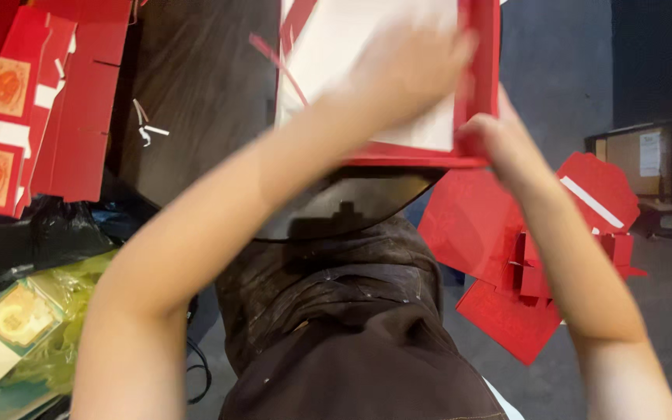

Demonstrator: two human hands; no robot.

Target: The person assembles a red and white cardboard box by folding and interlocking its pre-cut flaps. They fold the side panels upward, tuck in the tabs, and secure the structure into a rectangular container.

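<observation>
A red cardboard box blank (479, 93) with a white inner face lies on a dark round table (196, 93) in front of me. My left hand (410, 58) presses flat on the white inner panel, blurred by motion. At the blank's lower right corner, my right hand (499, 140) pinches the red edge flap. A thin red strip (278, 66) sticks out from the left side of the blank.
Flat red box blanks (56, 101) with orange printed panels are stacked at the left. More red folded pieces (523, 257) lie on the floor at right. White paper strips (148, 124) lie on the table. A black bag (33, 241) and green packaging (33, 327) sit lower left.
</observation>
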